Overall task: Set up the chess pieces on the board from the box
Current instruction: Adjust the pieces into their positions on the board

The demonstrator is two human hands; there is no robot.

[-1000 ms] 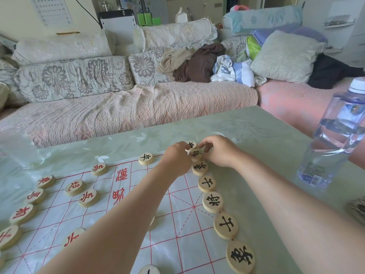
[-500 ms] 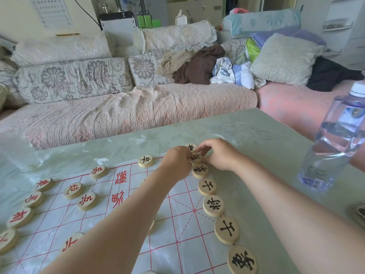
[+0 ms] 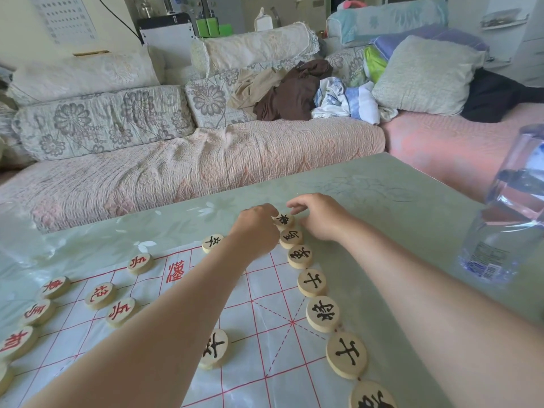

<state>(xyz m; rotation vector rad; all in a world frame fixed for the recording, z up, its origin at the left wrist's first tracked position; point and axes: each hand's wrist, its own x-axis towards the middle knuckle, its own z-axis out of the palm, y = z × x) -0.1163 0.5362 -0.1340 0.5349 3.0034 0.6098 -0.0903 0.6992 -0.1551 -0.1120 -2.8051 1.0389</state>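
Observation:
A thin plastic board [image 3: 265,334] with red grid lines lies on the table. Round wooden pieces with black characters run in a row down its right edge, from the far corner piece [image 3: 283,220] to the near ones [image 3: 346,355]. Red-lettered pieces [image 3: 120,311] sit along the left side. My left hand [image 3: 255,231] is curled with its fingertips on the far corner black piece. My right hand [image 3: 318,217] hovers just right of that piece, fingers spread and holding nothing. No box is in view.
A clear plastic water bottle [image 3: 506,219] stands on the table [image 3: 397,195] at the right. A sofa [image 3: 182,172] with cushions and a heap of clothes [image 3: 294,92] runs behind the table's far edge.
My right hand has lifted off the second black piece and opened, drawing slightly right. My left hand stays at the far corner piece, which is now uncovered.

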